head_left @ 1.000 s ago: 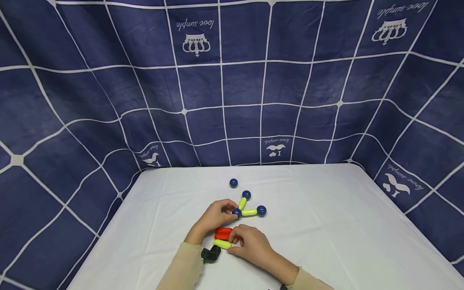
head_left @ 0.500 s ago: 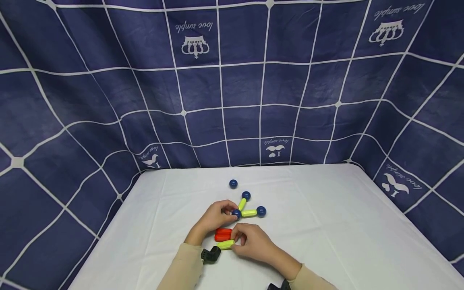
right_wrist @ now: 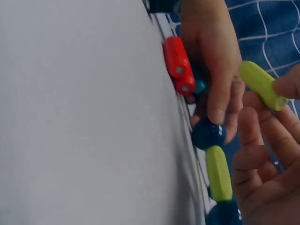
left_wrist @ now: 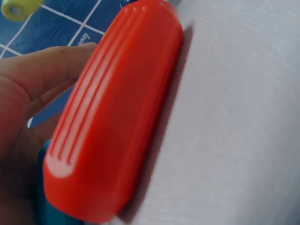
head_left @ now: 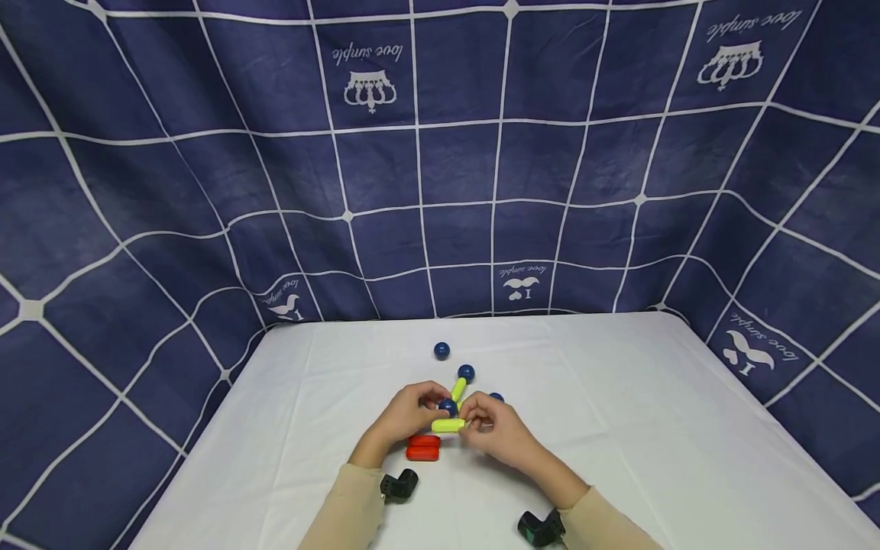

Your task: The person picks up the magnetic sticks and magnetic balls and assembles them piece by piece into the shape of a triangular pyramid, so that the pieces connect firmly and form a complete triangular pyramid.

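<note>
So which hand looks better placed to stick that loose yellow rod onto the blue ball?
Probably the right hand: it already pinches the yellow rod just beside the blue ball. The left hand is occupied holding that ball in place.

Red rod (left_wrist: 112, 112): smooth plastic, satin sheen, fine raised ribs along length.
Yellow-green rod (right_wrist: 261, 85): smooth plastic, semi-gloss, small pale metal-looking disc in end face.
Second yellow-green rod (right_wrist: 219, 173): same plastic, soft sheen.
Dark blue ball (right_wrist: 208, 133): glossy, hard, smooth, catches highlight.
Desk (head_left: 619, 428): covered in white cloth, matt, fine woven texture.
Backdrop (head_left: 440, 153): navy cloth, white printed grid, matt, slightly creased.
Sleeves (head_left: 344, 512): beige soft fabric.
</note>
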Demonstrator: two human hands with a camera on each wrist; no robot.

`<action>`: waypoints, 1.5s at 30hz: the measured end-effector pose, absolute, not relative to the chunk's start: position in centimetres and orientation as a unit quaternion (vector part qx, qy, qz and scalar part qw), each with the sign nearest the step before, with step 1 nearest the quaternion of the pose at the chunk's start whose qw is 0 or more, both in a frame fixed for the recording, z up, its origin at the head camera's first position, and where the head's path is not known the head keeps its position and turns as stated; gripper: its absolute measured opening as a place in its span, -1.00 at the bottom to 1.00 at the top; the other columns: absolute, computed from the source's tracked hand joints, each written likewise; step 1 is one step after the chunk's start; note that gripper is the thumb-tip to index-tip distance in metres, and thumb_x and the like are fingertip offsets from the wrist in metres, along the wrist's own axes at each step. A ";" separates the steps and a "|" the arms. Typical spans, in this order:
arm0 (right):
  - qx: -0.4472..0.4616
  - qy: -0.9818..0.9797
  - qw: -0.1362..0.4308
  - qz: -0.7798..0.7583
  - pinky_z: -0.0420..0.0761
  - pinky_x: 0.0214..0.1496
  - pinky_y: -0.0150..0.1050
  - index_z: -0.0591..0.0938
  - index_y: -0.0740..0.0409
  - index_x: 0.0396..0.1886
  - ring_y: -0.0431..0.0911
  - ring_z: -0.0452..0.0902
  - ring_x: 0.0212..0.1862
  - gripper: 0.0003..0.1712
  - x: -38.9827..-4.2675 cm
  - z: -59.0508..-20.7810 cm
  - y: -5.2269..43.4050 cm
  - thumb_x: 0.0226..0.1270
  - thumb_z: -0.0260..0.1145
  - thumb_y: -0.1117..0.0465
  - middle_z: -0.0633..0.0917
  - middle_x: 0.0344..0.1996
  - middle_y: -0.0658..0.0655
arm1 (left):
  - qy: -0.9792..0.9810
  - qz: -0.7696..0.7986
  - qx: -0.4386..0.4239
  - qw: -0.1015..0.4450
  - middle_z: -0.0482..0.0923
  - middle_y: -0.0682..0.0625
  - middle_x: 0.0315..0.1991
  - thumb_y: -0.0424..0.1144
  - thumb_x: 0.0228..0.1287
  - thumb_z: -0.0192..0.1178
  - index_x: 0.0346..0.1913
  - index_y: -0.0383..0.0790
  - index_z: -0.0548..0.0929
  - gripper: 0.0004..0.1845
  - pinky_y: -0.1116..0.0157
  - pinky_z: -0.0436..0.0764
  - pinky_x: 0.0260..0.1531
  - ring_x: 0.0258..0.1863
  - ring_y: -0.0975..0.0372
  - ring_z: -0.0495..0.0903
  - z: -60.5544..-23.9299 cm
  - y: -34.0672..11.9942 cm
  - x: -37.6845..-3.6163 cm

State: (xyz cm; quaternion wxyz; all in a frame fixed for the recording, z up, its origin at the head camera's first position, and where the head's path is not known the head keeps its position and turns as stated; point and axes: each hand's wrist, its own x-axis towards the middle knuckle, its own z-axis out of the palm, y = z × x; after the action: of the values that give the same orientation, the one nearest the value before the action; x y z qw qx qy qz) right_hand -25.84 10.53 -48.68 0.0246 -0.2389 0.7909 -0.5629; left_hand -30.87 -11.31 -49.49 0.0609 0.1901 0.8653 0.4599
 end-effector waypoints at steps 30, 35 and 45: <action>-0.005 0.818 -0.057 -0.573 0.46 -0.40 -0.39 0.68 0.18 -0.21 -0.18 0.50 -0.40 -0.84 -32.9 -49.9 15.2 0.23 0.42 0.26 0.73 -0.36 0.05 | 0.867 0.462 0.172 0.072 0.57 0.07 -0.29 -0.20 0.16 0.43 -0.05 0.02 0.70 -0.72 0.36 0.43 -0.31 -0.27 0.21 0.47 -49.6 -11.4 -31.0; -0.017 0.826 -0.043 -0.561 0.51 -0.36 -0.38 0.68 0.19 -0.25 -0.18 0.55 -0.40 -0.88 -33.0 -50.3 15.1 0.22 0.42 0.29 0.76 -0.38 0.09 | 0.866 0.462 0.177 0.070 0.57 0.07 -0.30 -0.20 0.16 0.43 -0.05 0.01 0.70 -0.73 0.37 0.43 -0.31 -0.28 0.21 0.48 -49.6 -11.3 -31.0; -0.027 0.844 -0.042 -0.534 0.51 -0.29 -0.35 0.67 0.20 -0.30 -0.20 0.55 -0.37 -0.87 -33.0 -50.4 14.4 0.18 0.44 0.27 0.76 -0.39 0.07 | 0.867 0.462 0.170 0.073 0.56 0.08 -0.31 -0.21 0.17 0.43 -0.05 0.04 0.70 -0.73 0.35 0.43 -0.30 -0.28 0.21 0.47 -49.6 -11.3 -31.0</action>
State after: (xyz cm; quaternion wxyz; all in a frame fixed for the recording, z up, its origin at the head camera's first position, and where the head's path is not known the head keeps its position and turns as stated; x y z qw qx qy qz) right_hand -32.95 14.44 -50.41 -0.0415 -0.0267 0.8437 -0.5345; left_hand -30.97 -11.29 -49.60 0.0733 0.1699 0.8672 0.4624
